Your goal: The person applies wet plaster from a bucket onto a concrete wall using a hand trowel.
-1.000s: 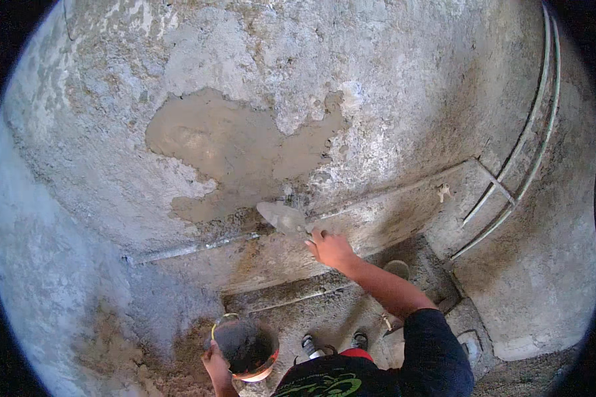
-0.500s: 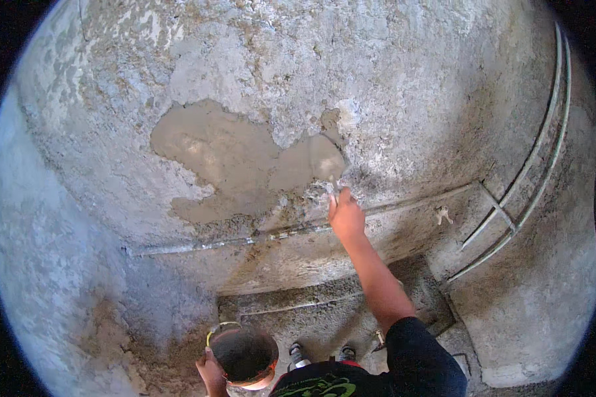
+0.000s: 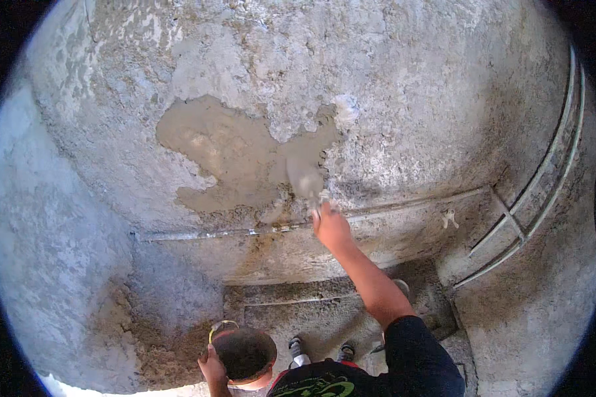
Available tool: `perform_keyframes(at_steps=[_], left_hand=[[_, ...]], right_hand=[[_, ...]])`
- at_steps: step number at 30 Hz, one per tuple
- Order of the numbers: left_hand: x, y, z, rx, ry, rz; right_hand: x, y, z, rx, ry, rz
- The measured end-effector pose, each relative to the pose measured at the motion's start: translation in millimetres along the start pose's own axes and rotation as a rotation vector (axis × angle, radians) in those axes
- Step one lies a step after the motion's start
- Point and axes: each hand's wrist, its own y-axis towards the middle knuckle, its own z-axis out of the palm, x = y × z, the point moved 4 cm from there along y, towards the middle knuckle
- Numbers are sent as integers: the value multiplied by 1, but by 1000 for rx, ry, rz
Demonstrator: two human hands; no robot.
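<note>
My right hand (image 3: pixel 331 227) is closed round the handle of a trowel (image 3: pixel 306 180), whose blade lies against a wet mortar patch (image 3: pixel 235 155) on the rough wall (image 3: pixel 417 119). Motion smears the blade a little. Low on the left, my left hand (image 3: pixel 211 365) grips the rim of an orange bucket (image 3: pixel 263 379) by its yellow handle. Dark mortar (image 3: pixel 244 352) shows inside the bucket. Part of the left hand's grip is hidden behind the bucket's side.
A thin pipe (image 3: pixel 391 210) runs across the wall beneath the patch. Two more pipes (image 3: pixel 543 169) curve up at the right, joined by a short crosspiece. My feet (image 3: pixel 346 351) stand on the floor near a low ledge (image 3: pixel 304 299).
My right hand has drawn the trowel left and slightly down across the mortar, leaving a fresh smear at the patch's right end. The left hand still holds the bucket.
</note>
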Motion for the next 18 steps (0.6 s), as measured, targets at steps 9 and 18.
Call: perform_keyframes(at_steps=[9,18], left_hand=[[-35,-46,21,-182,92,94],[28,-12,63,57,347,220]], right_hand=[[-196,-382,28,429,-188,283],[-229,-538,-44,772,-248,289]])
